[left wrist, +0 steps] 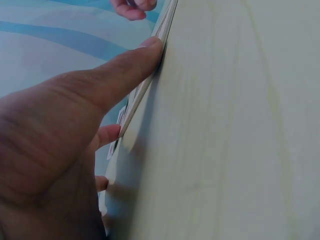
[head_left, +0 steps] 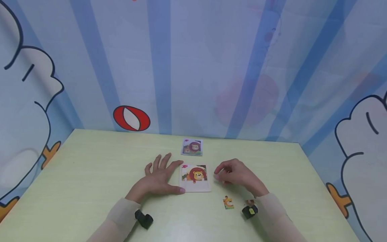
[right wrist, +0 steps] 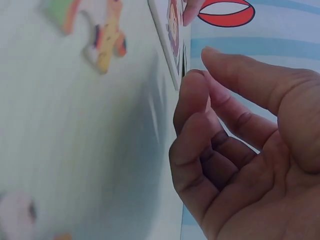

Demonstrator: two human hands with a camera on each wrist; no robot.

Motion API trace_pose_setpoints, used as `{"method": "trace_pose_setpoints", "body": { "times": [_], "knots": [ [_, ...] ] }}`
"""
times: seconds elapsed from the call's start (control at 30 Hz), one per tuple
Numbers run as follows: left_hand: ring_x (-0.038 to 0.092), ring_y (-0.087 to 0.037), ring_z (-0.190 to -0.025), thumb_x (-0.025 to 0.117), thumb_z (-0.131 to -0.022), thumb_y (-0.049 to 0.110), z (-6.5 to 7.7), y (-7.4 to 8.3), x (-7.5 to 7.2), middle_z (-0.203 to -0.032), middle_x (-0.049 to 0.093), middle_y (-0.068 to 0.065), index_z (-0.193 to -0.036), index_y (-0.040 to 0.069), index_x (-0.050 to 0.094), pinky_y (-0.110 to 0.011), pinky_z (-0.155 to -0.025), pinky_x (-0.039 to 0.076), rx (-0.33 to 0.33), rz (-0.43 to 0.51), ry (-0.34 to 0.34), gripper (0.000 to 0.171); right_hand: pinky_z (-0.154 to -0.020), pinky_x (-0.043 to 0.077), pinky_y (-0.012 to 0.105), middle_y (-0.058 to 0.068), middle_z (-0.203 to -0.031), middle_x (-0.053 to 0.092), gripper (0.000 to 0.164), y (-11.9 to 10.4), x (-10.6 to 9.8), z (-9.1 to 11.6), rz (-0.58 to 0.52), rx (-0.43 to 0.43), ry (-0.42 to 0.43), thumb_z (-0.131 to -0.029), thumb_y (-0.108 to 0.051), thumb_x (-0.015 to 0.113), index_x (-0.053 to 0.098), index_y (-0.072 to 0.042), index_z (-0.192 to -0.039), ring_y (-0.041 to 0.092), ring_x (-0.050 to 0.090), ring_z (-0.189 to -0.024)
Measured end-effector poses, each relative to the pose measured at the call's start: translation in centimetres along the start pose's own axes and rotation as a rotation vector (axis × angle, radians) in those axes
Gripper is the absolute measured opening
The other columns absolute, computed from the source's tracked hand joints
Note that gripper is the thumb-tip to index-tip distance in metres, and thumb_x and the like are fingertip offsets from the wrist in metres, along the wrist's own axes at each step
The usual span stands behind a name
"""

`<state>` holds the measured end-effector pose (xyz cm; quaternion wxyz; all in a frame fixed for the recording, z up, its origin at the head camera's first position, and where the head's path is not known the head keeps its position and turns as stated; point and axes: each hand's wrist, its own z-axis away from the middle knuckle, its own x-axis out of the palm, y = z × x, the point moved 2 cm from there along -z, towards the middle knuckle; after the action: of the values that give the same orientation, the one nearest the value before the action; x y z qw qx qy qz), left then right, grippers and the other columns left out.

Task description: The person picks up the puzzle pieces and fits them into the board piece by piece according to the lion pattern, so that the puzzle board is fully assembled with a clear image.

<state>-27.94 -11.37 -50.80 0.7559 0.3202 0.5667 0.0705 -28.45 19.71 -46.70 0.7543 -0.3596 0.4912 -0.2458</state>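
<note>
A square puzzle board [head_left: 196, 187] lies on the table, its upper half filled with a lion picture and its lower half bare white. My left hand [head_left: 157, 179] is spread at the board's left side. Its thumb touches the lower left corner, and its index finger touches the upper left; the left wrist view shows the thumb [left wrist: 135, 62] against the board's edge. To the right of the board hovers my right hand [head_left: 239, 174], fingers loosely bent. In the right wrist view, nothing sits between its thumb and fingertips [right wrist: 192, 92].
A loose yellow puzzle piece [head_left: 228, 203] lies below the right hand. Another piece [head_left: 250, 202] is partly hidden by the right wrist's black camera [head_left: 250, 211]. Behind the board lies a lion picture card [head_left: 191, 148]. A blue striped curtain [head_left: 193, 84] stands at the table's far edge.
</note>
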Motion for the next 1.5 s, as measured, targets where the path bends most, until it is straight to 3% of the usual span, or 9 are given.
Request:
{"method": "trace_pose_setpoints", "body": {
  "times": [0.33, 0.77, 0.97, 1.2, 1.5],
  "knots": [
    [-0.008, -0.049, -0.166, 0.085, -0.078, 0.062, -0.3, -0.4, 0.3, -0.183, 0.004, -0.014, -0.166, 0.035, 0.036, -0.078, -0.124, -0.004, -0.004, -0.001, -0.002, 0.105, -0.079, 0.051, 0.032, -0.001, -0.095, 0.076, 0.012, 1.4, -0.8, 2.1, 0.104, -0.035, -0.062, -0.097, -0.016, 0.077, 0.081, -0.013, -0.108, 0.017, 0.061, -0.086],
    [-0.005, -0.049, -0.166, 0.084, -0.077, 0.068, -0.4, -0.6, 0.4, -0.183, 0.006, -0.014, -0.165, 0.038, 0.036, -0.079, -0.124, -0.002, -0.004, -0.010, 0.017, 0.105, -0.069, 0.048, 0.028, 0.001, -0.091, 0.070, 0.022, 2.0, -0.3, 4.4, 0.103, 0.008, -0.108, -0.087, -0.018, 0.090, 0.080, -0.013, -0.106, 0.019, 0.059, -0.083],
    [-0.005, -0.049, -0.166, 0.084, -0.077, 0.070, -0.3, -0.6, 0.5, -0.183, 0.005, -0.013, -0.166, 0.038, 0.036, -0.079, -0.123, -0.001, 0.006, -0.009, 0.015, 0.106, -0.066, 0.048, 0.027, 0.003, -0.089, 0.067, 0.025, 2.3, -0.1, 5.2, 0.126, -0.023, -0.113, -0.085, -0.017, 0.091, 0.079, -0.013, -0.107, 0.019, 0.059, -0.082],
    [-0.002, -0.053, -0.165, 0.083, -0.075, 0.074, 0.1, -0.3, 0.2, -0.182, 0.008, -0.016, -0.164, 0.036, 0.039, -0.083, -0.121, 0.000, 0.036, 0.021, 0.029, 0.105, -0.072, 0.045, 0.025, 0.003, -0.095, 0.064, 0.027, 2.3, 0.2, 5.7, 0.169, -0.084, -0.103, -0.085, -0.017, 0.092, 0.077, -0.013, -0.108, 0.017, 0.056, -0.086],
    [-0.005, -0.051, -0.166, 0.086, -0.078, 0.065, 0.3, 0.2, -0.3, -0.182, 0.006, -0.016, -0.165, 0.033, 0.038, -0.081, -0.123, -0.001, -0.003, 0.013, -0.008, 0.104, -0.073, 0.044, 0.023, 0.001, -0.094, 0.061, 0.024, 2.4, 0.7, 5.6, 0.213, -0.142, -0.073, -0.084, -0.017, 0.092, 0.076, -0.016, -0.102, 0.013, 0.054, -0.085]
  ]
}}
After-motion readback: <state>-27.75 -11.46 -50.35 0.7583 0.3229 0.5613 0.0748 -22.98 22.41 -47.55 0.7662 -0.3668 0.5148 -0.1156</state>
